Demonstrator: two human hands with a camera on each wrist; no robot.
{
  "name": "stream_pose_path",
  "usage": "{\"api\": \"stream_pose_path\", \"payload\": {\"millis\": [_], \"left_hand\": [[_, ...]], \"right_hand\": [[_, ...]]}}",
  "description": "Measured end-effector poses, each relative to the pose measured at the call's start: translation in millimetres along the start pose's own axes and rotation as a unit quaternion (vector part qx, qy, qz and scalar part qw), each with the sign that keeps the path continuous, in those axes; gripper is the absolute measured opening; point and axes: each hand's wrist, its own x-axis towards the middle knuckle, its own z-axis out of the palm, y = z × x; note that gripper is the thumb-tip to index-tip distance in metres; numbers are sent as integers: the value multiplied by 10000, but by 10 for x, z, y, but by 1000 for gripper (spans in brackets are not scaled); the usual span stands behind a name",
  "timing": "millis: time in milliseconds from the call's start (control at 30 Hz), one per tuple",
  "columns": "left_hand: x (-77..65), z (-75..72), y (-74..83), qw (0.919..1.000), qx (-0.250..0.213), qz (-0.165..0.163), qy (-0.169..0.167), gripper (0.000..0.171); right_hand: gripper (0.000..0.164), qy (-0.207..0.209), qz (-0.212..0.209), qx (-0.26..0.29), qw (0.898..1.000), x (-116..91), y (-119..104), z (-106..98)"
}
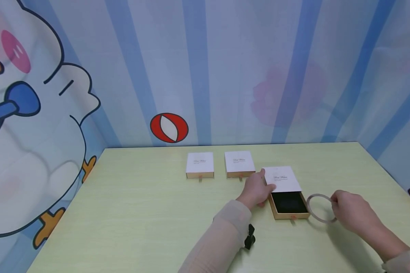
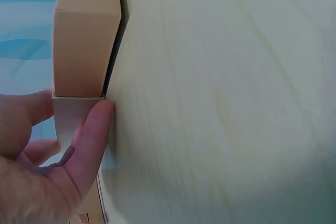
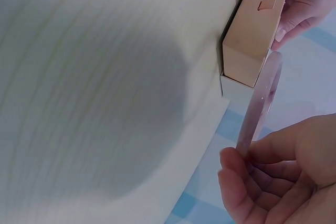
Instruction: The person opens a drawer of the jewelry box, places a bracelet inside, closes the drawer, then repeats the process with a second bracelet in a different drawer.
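A white drawer gift box (image 1: 282,183) with small printed lettering lies on the table, its tan drawer (image 1: 291,217) pulled out toward me and a dark lining showing inside. My left hand (image 1: 256,190) holds the white sleeve by its left side, thumb on one face and fingers on another. To the right of the drawer, my right hand (image 1: 354,211) pinches a pale pinkish bangle (image 1: 319,195) between thumb and fingers. In the right wrist view the bangle (image 3: 260,100) stands on edge near the drawer's corner; whether it touches the box I cannot tell.
Two similar closed white boxes stand farther back, one in the middle (image 1: 200,163) and one (image 1: 239,163) just left of the drawer box. The pale table (image 1: 123,212) ends at a printed fabric backdrop (image 1: 218,76). A dark bow (image 1: 249,237) hangs by my left sleeve.
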Motion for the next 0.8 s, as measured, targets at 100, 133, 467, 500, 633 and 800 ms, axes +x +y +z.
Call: {"api": "stream_pose_path", "payload": {"millis": [100,133,467,500,633,800], "left_hand": [[1,2,0,10000,-1,-19,-5,67],[0,1,2,10000,-4,-25,-6,66],[-8,-11,5,10000,20,-19,22,66],[-10,-12,6,10000,32,-3,27,66],[-12,-10,9,10000,39,0,15,66],[-24,-13,13,10000,9,28,37,66]], "right_hand": [[16,30,-19,34,10000,-8,-11,4],[16,44,-24,42,10000,-9,-15,5],[18,61,-85,120,9999,-2,-74,-4],[18,62,-92,123,9999,1,-80,-7],[18,86,-107,113,9998,13,-101,-14],[19,32,-66,125,9999,16,-126,-15]]}}
